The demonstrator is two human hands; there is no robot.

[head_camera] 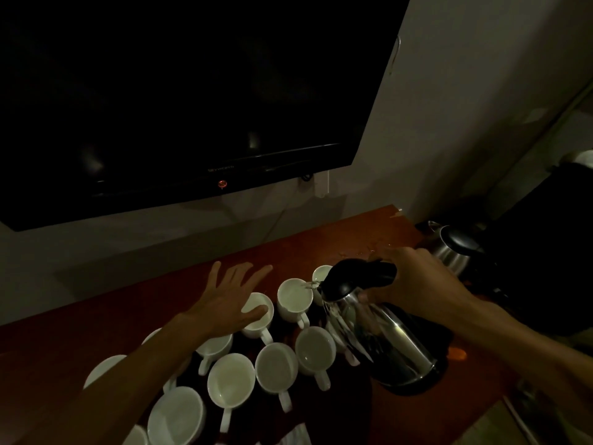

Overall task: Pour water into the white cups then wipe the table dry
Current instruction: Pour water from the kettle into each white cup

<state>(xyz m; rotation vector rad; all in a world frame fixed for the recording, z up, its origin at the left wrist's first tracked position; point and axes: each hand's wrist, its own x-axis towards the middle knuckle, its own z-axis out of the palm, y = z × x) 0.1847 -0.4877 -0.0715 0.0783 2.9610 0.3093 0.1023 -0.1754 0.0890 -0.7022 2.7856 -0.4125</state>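
From the head camera, in the dim room, the person's right hand gripped the black handle of a steel kettle, tipped toward the left. A thin stream fell from its spout into a white cup in the back row. The left hand was spread flat with straight fingers above a neighbouring cup; I could not tell whether it touched the rim. The other white cups stood crowded together on the reddish table, near its front edge.

Pouring looked to be midway. The light was too poor to say which cups held water already. Droplets glinted on the wood behind the kettle, so the wiping was yet to be done, and I saw no cloth I could be sure of. A second kettle sat at the far right, under a dark wall screen.
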